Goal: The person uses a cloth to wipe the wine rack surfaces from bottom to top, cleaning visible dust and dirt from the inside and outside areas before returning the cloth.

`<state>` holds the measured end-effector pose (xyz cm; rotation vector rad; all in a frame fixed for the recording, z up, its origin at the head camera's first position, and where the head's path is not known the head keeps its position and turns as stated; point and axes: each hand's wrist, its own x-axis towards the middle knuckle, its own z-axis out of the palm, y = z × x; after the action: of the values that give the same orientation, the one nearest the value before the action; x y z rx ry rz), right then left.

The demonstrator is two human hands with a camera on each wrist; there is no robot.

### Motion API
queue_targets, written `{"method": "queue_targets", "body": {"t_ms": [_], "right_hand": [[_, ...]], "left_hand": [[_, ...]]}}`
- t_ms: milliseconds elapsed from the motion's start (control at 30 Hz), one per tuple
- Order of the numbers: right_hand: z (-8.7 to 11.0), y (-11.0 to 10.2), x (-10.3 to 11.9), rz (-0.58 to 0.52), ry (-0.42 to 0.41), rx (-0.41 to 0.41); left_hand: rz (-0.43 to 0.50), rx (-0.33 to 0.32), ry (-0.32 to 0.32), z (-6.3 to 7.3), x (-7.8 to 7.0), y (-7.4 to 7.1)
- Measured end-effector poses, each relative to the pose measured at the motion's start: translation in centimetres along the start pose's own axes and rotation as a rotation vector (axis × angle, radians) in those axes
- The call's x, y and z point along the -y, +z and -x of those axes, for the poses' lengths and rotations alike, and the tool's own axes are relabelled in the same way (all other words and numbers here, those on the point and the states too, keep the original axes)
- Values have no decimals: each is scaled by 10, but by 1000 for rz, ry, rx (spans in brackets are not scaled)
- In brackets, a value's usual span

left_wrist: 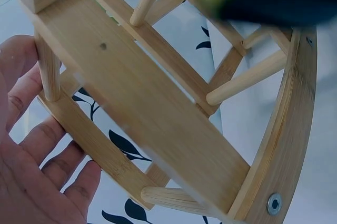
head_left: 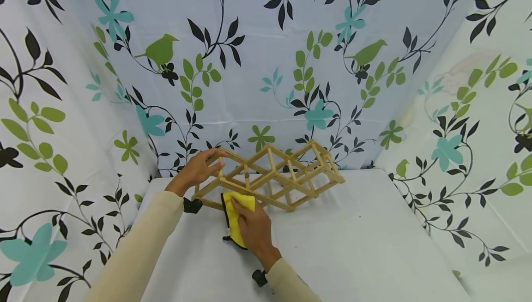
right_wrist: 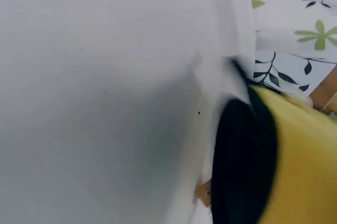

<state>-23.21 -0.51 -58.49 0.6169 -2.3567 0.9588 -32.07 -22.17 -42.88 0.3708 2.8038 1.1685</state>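
Observation:
A lattice rack of pale wooden slats and round dowels (head_left: 271,159) stands at the back of the white table. My left hand (head_left: 199,168) holds its left end. In the left wrist view, the thumb and fingers (left_wrist: 71,161) lie around a dowel and along a slat, beside a wide flat slat (left_wrist: 142,92). My right hand (head_left: 255,228) grips a yellow cloth with dark edging (head_left: 231,219) against the rack's near left side. The cloth is blurred in both wrist views and fills the lower right of the right wrist view (right_wrist: 300,150), where the right hand's fingers are hidden.
The white tabletop (head_left: 353,237) extends in front and to the right of the rack. Behind it and along both sides hangs a patterned curtain (head_left: 249,85) with leaves and birds. Black wrist-camera parts (head_left: 259,278) show at both wrists.

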Motion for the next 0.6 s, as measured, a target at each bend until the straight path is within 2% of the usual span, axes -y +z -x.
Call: {"method": "queue_targets", "body": {"t_ms": [67, 167, 233, 300, 400, 467, 533, 600], "right_hand": [[1, 0, -2, 9, 14, -22], [5, -3, -6, 21, 38, 108], [8, -8, -6, 40, 14, 171], [6, -15, -5, 69, -40, 130], [-5, -26, -7, 114, -125, -41], [-11, -32, -13, 135, -133, -105], [-10, -38, -25, 149, -69, -96], [-1, -43, -39, 164, 60, -51]], "left_hand": [[0, -7, -2, 0, 0, 0], [3, -11, -17, 1, -1, 0], [3, -8, -20, 0, -2, 1], [5, -10, -13, 0, -3, 2], [3, -24, 2, -2, -4, 3], [6, -30, -1, -3, -4, 4], [6, -27, -12, -4, -4, 4], [2, -21, -19, -4, -4, 5]]}}
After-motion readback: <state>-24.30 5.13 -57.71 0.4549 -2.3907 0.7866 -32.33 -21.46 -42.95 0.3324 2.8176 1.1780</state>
